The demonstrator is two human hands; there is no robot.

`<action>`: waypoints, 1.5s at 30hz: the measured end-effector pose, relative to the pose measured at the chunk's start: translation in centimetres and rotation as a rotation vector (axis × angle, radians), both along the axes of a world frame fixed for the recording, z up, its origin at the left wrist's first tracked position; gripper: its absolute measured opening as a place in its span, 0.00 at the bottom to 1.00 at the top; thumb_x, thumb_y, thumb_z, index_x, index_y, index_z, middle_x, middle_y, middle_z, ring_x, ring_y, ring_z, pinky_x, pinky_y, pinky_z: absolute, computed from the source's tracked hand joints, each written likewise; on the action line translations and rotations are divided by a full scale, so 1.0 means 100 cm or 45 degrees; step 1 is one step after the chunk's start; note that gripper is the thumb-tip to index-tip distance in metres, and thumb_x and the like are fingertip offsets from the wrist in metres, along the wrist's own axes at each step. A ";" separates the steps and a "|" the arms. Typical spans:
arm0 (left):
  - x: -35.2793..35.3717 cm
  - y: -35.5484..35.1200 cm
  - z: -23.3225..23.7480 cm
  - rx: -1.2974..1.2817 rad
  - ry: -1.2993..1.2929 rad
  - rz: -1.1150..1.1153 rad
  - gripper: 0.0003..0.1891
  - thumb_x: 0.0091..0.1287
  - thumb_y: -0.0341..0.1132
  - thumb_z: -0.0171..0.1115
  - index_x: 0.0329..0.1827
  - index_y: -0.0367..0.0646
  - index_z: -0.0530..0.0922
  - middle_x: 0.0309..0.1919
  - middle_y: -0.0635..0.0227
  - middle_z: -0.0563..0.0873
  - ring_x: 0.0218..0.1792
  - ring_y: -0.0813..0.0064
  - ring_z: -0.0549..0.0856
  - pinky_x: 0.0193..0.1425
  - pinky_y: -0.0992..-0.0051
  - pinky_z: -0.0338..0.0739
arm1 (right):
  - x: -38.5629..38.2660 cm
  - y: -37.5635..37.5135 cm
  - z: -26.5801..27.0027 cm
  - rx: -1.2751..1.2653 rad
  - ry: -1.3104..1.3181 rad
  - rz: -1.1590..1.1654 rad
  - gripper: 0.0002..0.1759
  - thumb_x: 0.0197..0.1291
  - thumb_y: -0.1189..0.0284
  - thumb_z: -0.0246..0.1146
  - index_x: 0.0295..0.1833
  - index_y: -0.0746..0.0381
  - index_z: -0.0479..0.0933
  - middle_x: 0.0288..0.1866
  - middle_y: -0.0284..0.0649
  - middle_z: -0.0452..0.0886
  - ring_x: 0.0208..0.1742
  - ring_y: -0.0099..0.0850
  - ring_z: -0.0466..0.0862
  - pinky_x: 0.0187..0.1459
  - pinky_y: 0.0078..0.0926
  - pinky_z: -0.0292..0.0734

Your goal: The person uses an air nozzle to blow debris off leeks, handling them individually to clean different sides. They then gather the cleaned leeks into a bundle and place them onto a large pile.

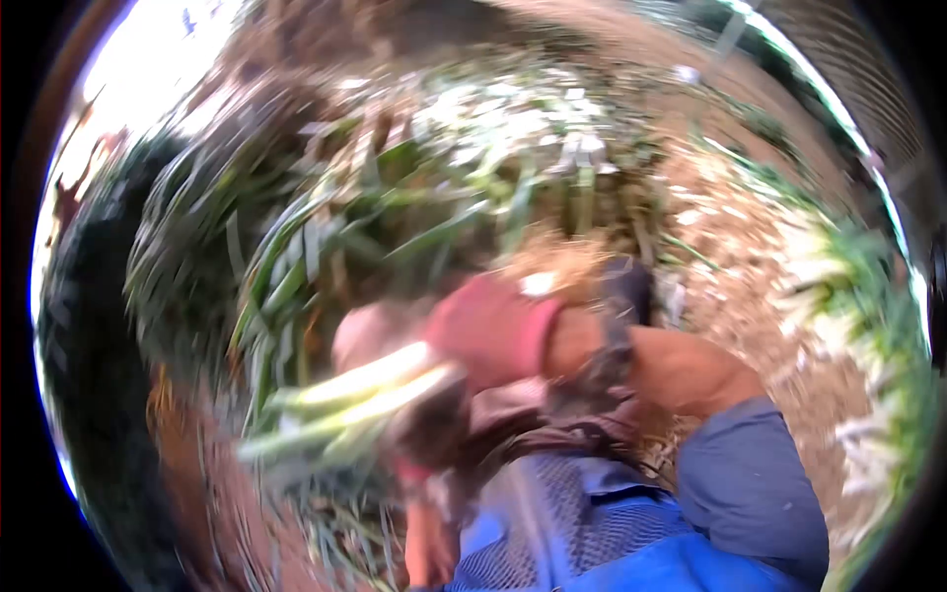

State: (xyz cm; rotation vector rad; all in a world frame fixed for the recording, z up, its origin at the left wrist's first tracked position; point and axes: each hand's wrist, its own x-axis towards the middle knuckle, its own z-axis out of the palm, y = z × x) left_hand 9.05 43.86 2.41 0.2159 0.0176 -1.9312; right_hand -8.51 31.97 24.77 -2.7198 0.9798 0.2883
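Observation:
A few leeks, white at the stem and green toward the left, lie across my left hand. That hand wears a dark, soiled glove with a reddish cuff, and its fingers are closed around the white stems. Just above them is my right hand in a red glove, right at the pale stem ends. Motion smears its fingers, and I cannot tell whether they grip anything. Beyond the right wrist sits a straw-coloured, root-like tuft with a white spot.
Long green leaves are heaped in front and to the left. White and green trimmings spread behind them. Along the right side runs a curved row of leeks, white ends inward, beside brown, littered ground. Blue clothing covers my lap.

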 end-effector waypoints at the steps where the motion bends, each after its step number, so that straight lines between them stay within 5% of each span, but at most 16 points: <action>1: 0.000 -0.003 0.009 -0.012 -0.175 -0.001 0.33 0.68 0.27 0.67 0.78 0.31 0.70 0.69 0.51 0.82 0.69 0.59 0.83 0.84 0.56 0.70 | -0.002 0.008 -0.007 -0.222 -0.140 0.020 0.17 0.50 0.67 0.74 0.46 0.60 0.83 0.34 0.45 0.88 0.39 0.47 0.91 0.41 0.47 0.85; 4: -0.001 -0.007 0.018 -0.004 -0.462 0.007 0.33 0.68 0.27 0.67 0.78 0.31 0.70 0.69 0.51 0.82 0.69 0.59 0.83 0.83 0.56 0.71 | -0.012 0.023 -0.020 -0.621 -0.350 -0.049 0.11 0.51 0.68 0.72 0.39 0.59 0.82 0.32 0.43 0.87 0.37 0.44 0.91 0.41 0.43 0.85; 10: -0.059 -0.050 0.020 -0.048 -0.789 -0.216 0.33 0.69 0.27 0.67 0.78 0.31 0.69 0.69 0.50 0.82 0.69 0.59 0.83 0.82 0.56 0.72 | -0.043 0.017 -0.046 -0.399 -0.408 -0.040 0.06 0.61 0.66 0.65 0.40 0.54 0.84 0.29 0.42 0.88 0.36 0.47 0.91 0.37 0.48 0.83; 14: -0.088 -0.074 0.025 -0.083 -0.949 -0.314 0.33 0.69 0.27 0.67 0.78 0.31 0.69 0.69 0.50 0.82 0.68 0.59 0.83 0.82 0.56 0.73 | -0.044 0.030 -0.057 -0.816 -0.076 0.030 0.18 0.72 0.62 0.59 0.61 0.59 0.78 0.38 0.38 0.85 0.35 0.41 0.85 0.39 0.49 0.76; 16: -0.098 -0.084 0.026 -0.105 -1.018 -0.351 0.33 0.69 0.27 0.67 0.78 0.31 0.69 0.69 0.50 0.82 0.68 0.59 0.84 0.81 0.56 0.73 | -0.052 0.033 -0.071 -0.893 -0.104 -0.056 0.14 0.73 0.64 0.58 0.56 0.60 0.80 0.36 0.39 0.85 0.35 0.41 0.86 0.38 0.48 0.76; 20: -0.112 -0.105 0.033 -0.163 -1.160 -0.390 0.34 0.70 0.27 0.67 0.79 0.31 0.68 0.69 0.50 0.82 0.68 0.59 0.84 0.80 0.56 0.74 | -0.052 -0.002 -0.091 -0.743 -0.467 -0.107 0.13 0.69 0.62 0.62 0.38 0.61 0.82 0.27 0.39 0.83 0.29 0.42 0.85 0.32 0.43 0.77; 25: -0.121 -0.137 0.057 -0.307 -1.380 -0.371 0.34 0.70 0.27 0.67 0.79 0.30 0.68 0.69 0.49 0.82 0.68 0.59 0.84 0.80 0.56 0.75 | -0.049 -0.021 -0.123 -0.922 -0.581 -0.167 0.12 0.52 0.61 0.68 0.33 0.59 0.82 0.21 0.41 0.81 0.23 0.44 0.83 0.22 0.48 0.71; 28: -0.133 -0.161 0.083 -0.457 -1.519 -0.318 0.34 0.70 0.27 0.67 0.79 0.30 0.68 0.69 0.49 0.82 0.68 0.59 0.84 0.79 0.56 0.76 | -0.061 -0.030 -0.125 -0.624 -0.644 -0.191 0.12 0.52 0.62 0.67 0.33 0.61 0.81 0.21 0.45 0.80 0.22 0.46 0.82 0.20 0.49 0.70; 30: -0.148 -0.180 0.106 -0.581 -1.597 -0.283 0.34 0.70 0.27 0.67 0.79 0.30 0.67 0.69 0.49 0.82 0.67 0.59 0.84 0.79 0.56 0.76 | -0.077 -0.032 -0.120 -0.814 -0.700 -0.220 0.12 0.53 0.62 0.66 0.32 0.61 0.80 0.21 0.47 0.80 0.21 0.47 0.82 0.20 0.48 0.71; 31: -0.159 -0.190 0.118 -0.651 -1.634 -0.270 0.34 0.71 0.27 0.67 0.79 0.30 0.67 0.69 0.49 0.82 0.67 0.59 0.84 0.79 0.56 0.77 | -0.084 -0.033 -0.114 -1.007 -0.742 -0.249 0.12 0.54 0.62 0.66 0.32 0.61 0.80 0.21 0.49 0.80 0.21 0.47 0.82 0.20 0.48 0.71; 32: -0.171 -0.199 0.133 -0.733 -1.668 -0.251 0.34 0.71 0.27 0.67 0.79 0.30 0.67 0.69 0.49 0.82 0.67 0.59 0.84 0.78 0.56 0.77 | -0.085 -0.028 -0.100 -1.126 -0.644 -0.692 0.13 0.54 0.62 0.66 0.31 0.61 0.79 0.22 0.50 0.79 0.24 0.48 0.83 0.20 0.48 0.72; 36: -0.230 -0.230 0.205 -1.093 -1.768 -0.183 0.34 0.71 0.27 0.67 0.80 0.30 0.67 0.69 0.49 0.82 0.67 0.59 0.85 0.78 0.56 0.78 | -0.186 -0.051 -0.017 -1.011 -0.920 -0.337 0.14 0.51 0.63 0.71 0.38 0.62 0.82 0.26 0.43 0.82 0.31 0.45 0.86 0.25 0.49 0.76; 38: -0.268 -0.237 0.254 -1.335 -1.801 -0.137 0.34 0.71 0.27 0.67 0.80 0.30 0.67 0.69 0.49 0.82 0.67 0.59 0.85 0.77 0.56 0.78 | -0.253 -0.039 0.036 -1.093 -0.693 -0.380 0.16 0.49 0.66 0.73 0.43 0.61 0.84 0.31 0.43 0.85 0.37 0.42 0.88 0.40 0.43 0.83; 41: -0.338 -0.232 0.339 -1.792 -1.835 -0.022 0.34 0.71 0.27 0.67 0.80 0.30 0.67 0.69 0.48 0.82 0.67 0.59 0.85 0.77 0.56 0.79 | -0.358 -0.008 0.069 -1.355 -0.925 -0.722 0.15 0.55 0.67 0.66 0.46 0.63 0.80 0.30 0.45 0.84 0.34 0.44 0.88 0.36 0.48 0.83; 43: -0.402 -0.214 0.384 -2.232 -1.796 0.070 0.34 0.71 0.27 0.67 0.80 0.30 0.66 0.69 0.48 0.82 0.67 0.59 0.85 0.76 0.56 0.79 | -0.433 0.051 0.112 -1.359 -1.164 -1.004 0.15 0.52 0.68 0.68 0.44 0.61 0.78 0.30 0.42 0.84 0.33 0.45 0.88 0.35 0.46 0.85; 45: -0.469 -0.193 0.421 -2.880 -1.557 0.219 0.34 0.72 0.27 0.67 0.80 0.29 0.66 0.69 0.48 0.82 0.67 0.59 0.85 0.76 0.56 0.80 | -0.500 0.079 0.108 -1.763 -1.177 -1.374 0.22 0.49 0.65 0.74 0.51 0.57 0.82 0.38 0.39 0.89 0.35 0.40 0.91 0.40 0.38 0.91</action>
